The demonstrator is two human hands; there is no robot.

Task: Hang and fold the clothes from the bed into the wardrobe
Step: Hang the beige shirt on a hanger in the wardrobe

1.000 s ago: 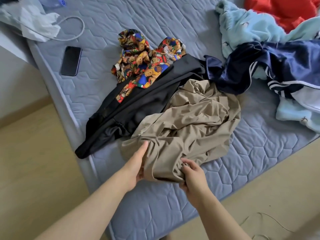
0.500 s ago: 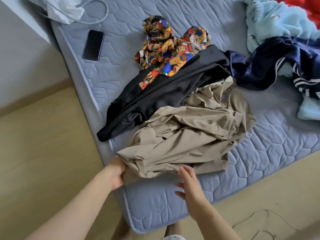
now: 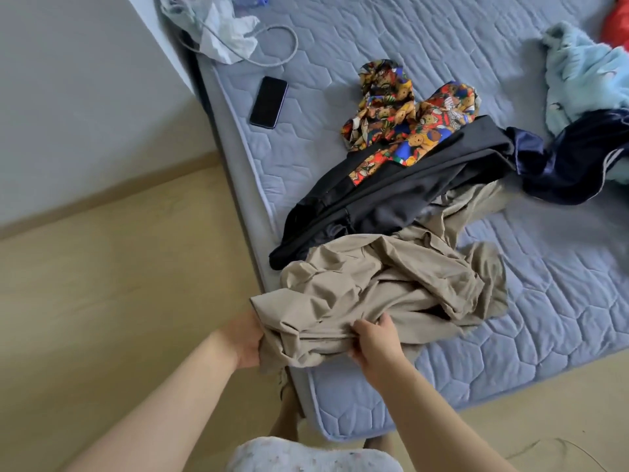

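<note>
Your left hand (image 3: 243,338) reaches in from the lower left, beside the edge of the bed (image 3: 561,301), with the forearm stretched forward. Its grip is clamped on the left end of the beige garment (image 3: 384,291); the fingers go under the cloth and are hidden there. Your right hand (image 3: 374,340) comes in from the lower right, knuckles up. Its fingers are curled into a fold at the near edge of the same garment, so this grip is also closed on the cloth. The garment lies crumpled at the near corner of the bed, and its left end hangs over the mattress edge.

On the bed, from the left: a white crumpled thing (image 3: 221,32) in the far corner, cloth or bag I cannot tell, with a grey cable (image 3: 289,46) looped beside it. A dark phone (image 3: 269,102) lies flat, apart from the clothes. The teddy-print garment (image 3: 405,114) is partly under the black garment (image 3: 391,195), which runs diagonally and touches the beige one. Further right are the navy garment (image 3: 571,165), a light blue fleece (image 3: 585,76) and a red item (image 3: 616,25) at the frame edge.
</note>
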